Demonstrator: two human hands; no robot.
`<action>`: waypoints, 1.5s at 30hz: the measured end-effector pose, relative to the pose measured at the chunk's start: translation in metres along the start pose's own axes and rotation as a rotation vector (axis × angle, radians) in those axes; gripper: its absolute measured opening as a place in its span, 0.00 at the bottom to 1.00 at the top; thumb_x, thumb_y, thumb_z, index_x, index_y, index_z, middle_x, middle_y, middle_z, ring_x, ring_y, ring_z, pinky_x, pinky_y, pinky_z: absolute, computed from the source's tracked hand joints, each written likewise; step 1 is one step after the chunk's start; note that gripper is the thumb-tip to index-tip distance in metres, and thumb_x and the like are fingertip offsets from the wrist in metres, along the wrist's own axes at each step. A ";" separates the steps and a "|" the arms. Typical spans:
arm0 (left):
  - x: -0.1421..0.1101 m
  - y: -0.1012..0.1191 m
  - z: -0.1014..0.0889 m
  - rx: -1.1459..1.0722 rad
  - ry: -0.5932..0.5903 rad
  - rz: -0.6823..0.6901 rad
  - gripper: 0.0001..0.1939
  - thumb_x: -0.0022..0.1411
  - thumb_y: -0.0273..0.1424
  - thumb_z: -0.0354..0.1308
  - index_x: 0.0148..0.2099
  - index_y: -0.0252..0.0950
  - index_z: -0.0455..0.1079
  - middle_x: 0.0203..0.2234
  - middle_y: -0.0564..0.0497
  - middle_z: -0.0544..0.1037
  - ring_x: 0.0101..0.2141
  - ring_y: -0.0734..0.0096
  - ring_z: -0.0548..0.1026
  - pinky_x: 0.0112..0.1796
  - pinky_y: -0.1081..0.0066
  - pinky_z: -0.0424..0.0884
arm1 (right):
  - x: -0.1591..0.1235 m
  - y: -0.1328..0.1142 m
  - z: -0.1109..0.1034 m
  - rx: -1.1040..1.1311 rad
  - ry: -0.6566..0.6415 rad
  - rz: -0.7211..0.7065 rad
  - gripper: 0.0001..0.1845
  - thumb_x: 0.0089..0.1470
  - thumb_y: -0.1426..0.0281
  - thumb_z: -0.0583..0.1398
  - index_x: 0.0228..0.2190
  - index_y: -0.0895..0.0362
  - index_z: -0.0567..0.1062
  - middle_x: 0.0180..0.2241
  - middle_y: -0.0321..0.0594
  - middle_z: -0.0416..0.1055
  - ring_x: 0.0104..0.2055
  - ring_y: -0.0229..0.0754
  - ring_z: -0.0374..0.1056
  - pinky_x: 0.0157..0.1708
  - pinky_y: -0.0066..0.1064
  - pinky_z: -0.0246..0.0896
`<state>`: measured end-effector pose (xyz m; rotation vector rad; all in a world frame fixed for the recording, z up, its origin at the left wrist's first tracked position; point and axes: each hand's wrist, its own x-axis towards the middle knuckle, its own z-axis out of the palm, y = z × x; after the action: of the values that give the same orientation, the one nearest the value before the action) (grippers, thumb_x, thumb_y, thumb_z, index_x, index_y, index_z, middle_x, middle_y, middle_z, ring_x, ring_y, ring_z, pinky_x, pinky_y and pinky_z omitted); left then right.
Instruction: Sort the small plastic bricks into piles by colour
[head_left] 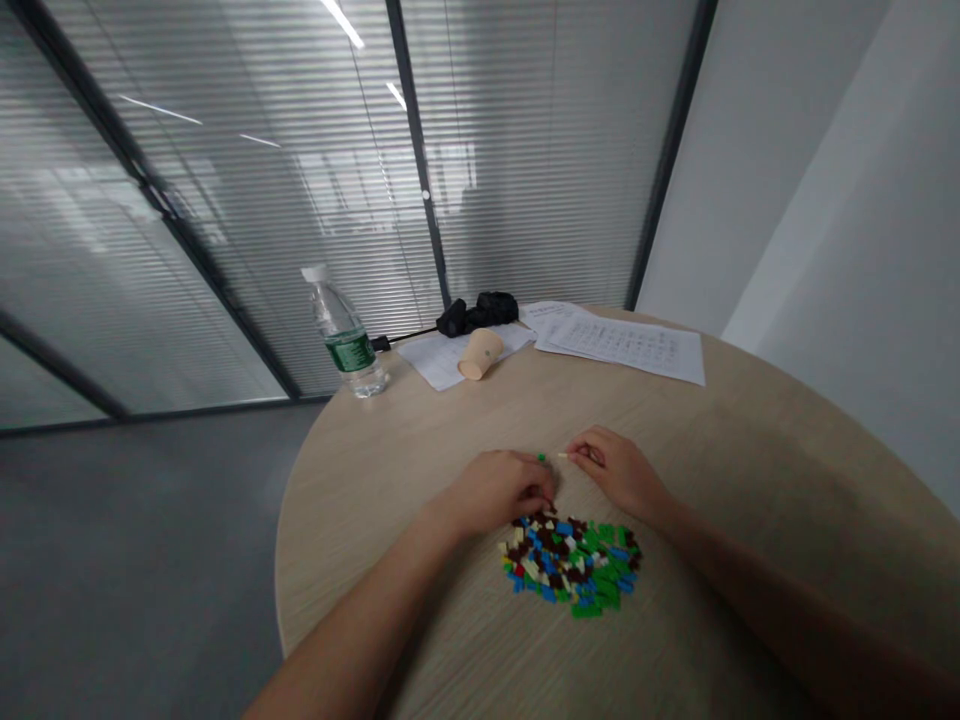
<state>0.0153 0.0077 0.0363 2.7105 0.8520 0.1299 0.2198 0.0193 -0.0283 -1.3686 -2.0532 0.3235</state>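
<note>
A heap of small toy bricks [570, 560] in green, blue, brown, cream and a little red lies on the round wooden table [360, 540]. My left hand [510, 488] rests at the heap's upper left edge with its fingers curled together. Dark brown pieces lie by its fingertips, and whatever it may hold is hidden. Just beyond its knuckles sits a single small green brick [541, 457]. Above the heap, my right hand [611, 468] is closed in a pinch on a small, thin cream brick [563, 455], which points toward the green one.
Toward the back stand a water bottle [349, 345] with a green label and, lying on its side, a paper cup [480, 355]. Printed sheets [630, 345] and a black bundled item [480, 312] are near the far edge. Blinds behind glass [525, 150] rise past the table.
</note>
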 end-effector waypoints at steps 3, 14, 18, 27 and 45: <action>0.000 0.000 0.000 -0.006 0.005 0.011 0.03 0.57 0.26 0.55 0.33 0.37 0.71 0.31 0.53 0.74 0.33 0.73 0.71 0.33 0.77 0.62 | 0.000 0.000 0.000 0.002 0.000 0.002 0.05 0.52 0.71 0.57 0.28 0.56 0.73 0.28 0.38 0.70 0.30 0.39 0.64 0.31 0.29 0.57; 0.001 -0.002 0.003 -0.003 -0.001 0.018 0.04 0.57 0.25 0.54 0.33 0.37 0.70 0.31 0.53 0.74 0.33 0.73 0.71 0.33 0.77 0.62 | 0.000 -0.001 0.000 0.010 -0.003 0.006 0.05 0.52 0.71 0.56 0.29 0.57 0.73 0.28 0.39 0.70 0.31 0.40 0.64 0.31 0.30 0.58; 0.001 -0.001 0.003 0.007 0.007 0.013 0.05 0.57 0.26 0.54 0.33 0.37 0.71 0.31 0.53 0.74 0.33 0.73 0.71 0.33 0.77 0.63 | 0.000 0.000 0.000 0.015 0.010 0.000 0.05 0.52 0.72 0.56 0.28 0.56 0.73 0.29 0.39 0.71 0.31 0.39 0.64 0.31 0.30 0.58; 0.003 -0.002 0.004 0.002 -0.001 0.011 0.05 0.56 0.25 0.54 0.34 0.36 0.72 0.31 0.53 0.74 0.32 0.73 0.71 0.33 0.76 0.63 | 0.000 -0.002 -0.002 0.005 -0.005 0.014 0.06 0.52 0.71 0.56 0.29 0.57 0.73 0.29 0.40 0.71 0.32 0.40 0.65 0.33 0.31 0.58; -0.006 -0.020 -0.008 0.261 0.199 -0.286 0.06 0.58 0.31 0.53 0.37 0.37 0.69 0.34 0.49 0.71 0.38 0.65 0.68 0.37 0.70 0.65 | -0.006 -0.001 -0.003 0.059 0.070 0.108 0.05 0.49 0.69 0.56 0.29 0.56 0.71 0.22 0.34 0.66 0.23 0.36 0.61 0.24 0.27 0.56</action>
<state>-0.0025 0.0219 0.0373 2.8061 1.3931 0.2447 0.2223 0.0134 -0.0276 -1.4377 -1.9025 0.3737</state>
